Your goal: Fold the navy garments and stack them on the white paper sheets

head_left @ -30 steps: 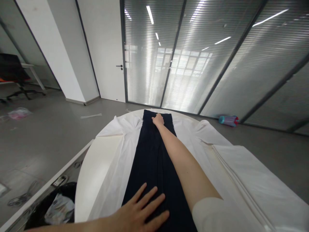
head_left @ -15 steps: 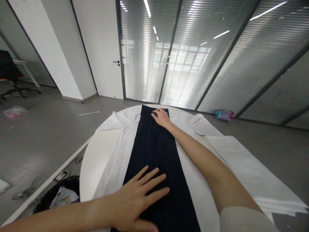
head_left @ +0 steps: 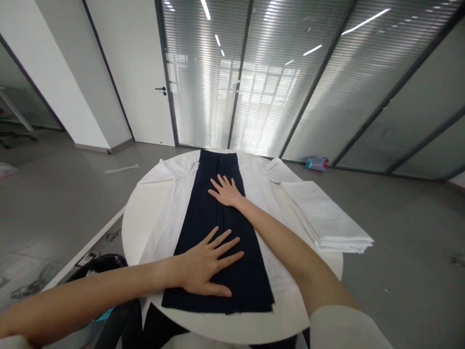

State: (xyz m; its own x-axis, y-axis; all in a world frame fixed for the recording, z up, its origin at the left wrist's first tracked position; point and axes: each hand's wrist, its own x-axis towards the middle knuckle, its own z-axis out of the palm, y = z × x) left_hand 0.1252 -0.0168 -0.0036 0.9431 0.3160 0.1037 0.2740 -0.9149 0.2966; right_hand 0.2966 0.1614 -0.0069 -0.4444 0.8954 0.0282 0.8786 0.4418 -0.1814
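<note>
A long dark navy garment (head_left: 203,213) lies folded lengthwise down the middle of a round white table (head_left: 140,225), on top of a spread white cloth (head_left: 170,203). My left hand (head_left: 205,261) rests flat on the near part of the garment, fingers spread, holding nothing. Farther along the dark fabric, my right hand (head_left: 225,190) also lies flat with fingers apart.
A stack of folded white cloth (head_left: 323,218) hangs over the table's right side. A black bag with rubbish (head_left: 100,264) sits on the floor at the left. A colourful bottle (head_left: 317,163) lies by the glass wall (head_left: 290,82); a white door (head_left: 134,72) stands behind.
My right hand has slid back from the garment's far end to its middle and spread flat. The view has pulled back, showing the garment's near edge. My left hand stays flat on it.
</note>
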